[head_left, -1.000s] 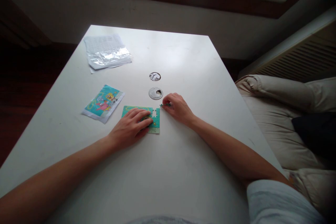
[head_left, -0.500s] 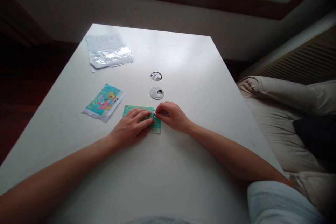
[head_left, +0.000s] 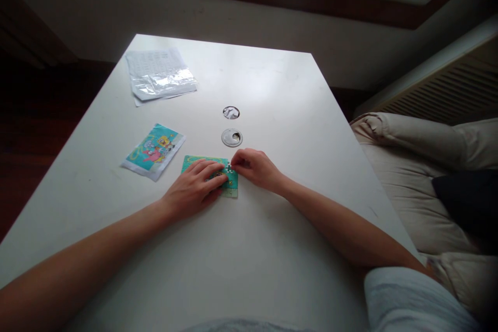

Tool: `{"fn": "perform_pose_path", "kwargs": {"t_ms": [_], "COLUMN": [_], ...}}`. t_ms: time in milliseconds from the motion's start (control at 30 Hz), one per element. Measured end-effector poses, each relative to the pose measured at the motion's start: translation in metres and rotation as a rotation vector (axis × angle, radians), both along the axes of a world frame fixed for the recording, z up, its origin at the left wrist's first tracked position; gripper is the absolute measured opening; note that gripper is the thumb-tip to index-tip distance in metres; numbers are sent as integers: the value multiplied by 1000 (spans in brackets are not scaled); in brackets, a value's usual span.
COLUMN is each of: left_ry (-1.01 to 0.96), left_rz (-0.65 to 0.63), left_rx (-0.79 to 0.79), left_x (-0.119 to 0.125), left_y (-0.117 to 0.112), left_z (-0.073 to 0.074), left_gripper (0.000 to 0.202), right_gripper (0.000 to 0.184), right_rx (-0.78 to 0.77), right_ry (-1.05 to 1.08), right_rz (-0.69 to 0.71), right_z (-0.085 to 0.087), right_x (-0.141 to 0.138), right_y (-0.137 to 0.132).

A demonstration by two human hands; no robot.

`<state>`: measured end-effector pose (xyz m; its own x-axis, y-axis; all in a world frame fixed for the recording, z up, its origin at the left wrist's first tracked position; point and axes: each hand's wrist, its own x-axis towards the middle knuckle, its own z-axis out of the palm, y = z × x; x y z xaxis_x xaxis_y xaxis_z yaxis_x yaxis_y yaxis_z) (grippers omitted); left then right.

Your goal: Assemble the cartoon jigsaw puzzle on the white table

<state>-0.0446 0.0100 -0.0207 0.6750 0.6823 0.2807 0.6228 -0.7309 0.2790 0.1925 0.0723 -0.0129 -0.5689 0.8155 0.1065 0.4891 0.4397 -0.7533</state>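
A small teal jigsaw puzzle (head_left: 206,158) with cartoon print lies on the white table in front of me. My left hand (head_left: 198,181) rests over its middle and left part, fingers stretched out and pressing it down, hiding much of the picture. At the puzzle's right edge, a piece-shaped gap shows pale table. Right beside that gap, my right hand (head_left: 251,167) has thumb and forefinger pinched on what seems a puzzle piece, mostly covered by the fingertips. Left of the puzzle lies a printed picture sheet (head_left: 155,150) with cartoon figures on teal.
Clear plastic sleeves with papers (head_left: 161,75) lie at the table's far left. Two round metal-rimmed holes, a farther one (head_left: 231,112) and a nearer grommet (head_left: 232,138), sit beyond the puzzle. A beige sofa (head_left: 412,166) stands along the right side of the table (head_left: 272,249).
My right hand has drawn slightly up and right from the puzzle's edge, and the piece-shaped gap shows more plainly. My left hand stays in place on the puzzle.
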Motion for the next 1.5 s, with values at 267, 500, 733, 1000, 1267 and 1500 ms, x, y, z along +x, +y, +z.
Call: {"fn": "perform_pose_path", "kwargs": {"t_ms": [267,500,733,1000,1267,1500], "left_ry": [6,-4,0,89,75,111], "left_rz": [-2,-3,-4,-54,-48,-53], "left_rx": [8,1,-6,-19,-69,-46], "left_x": [0,0,-1,0,1,0], "left_y": [0,0,0,-1,-5,-5], "left_z": [1,1,0,2,5,5], "left_gripper": [31,30,32,35,34,44], "right_gripper": [5,8,5,11,14,14], "right_rx": [88,229,288,266,248,274], "right_ry": [-31,-83,-181,-103,-200,-283], "right_rz": [38,113,89,12,-8,-31], "right_z": [-1,-7,-8,-1,15,26], "right_x": [-1,-1,-1,14,44,62], "right_y": [0,0,0,10,29,38]}}
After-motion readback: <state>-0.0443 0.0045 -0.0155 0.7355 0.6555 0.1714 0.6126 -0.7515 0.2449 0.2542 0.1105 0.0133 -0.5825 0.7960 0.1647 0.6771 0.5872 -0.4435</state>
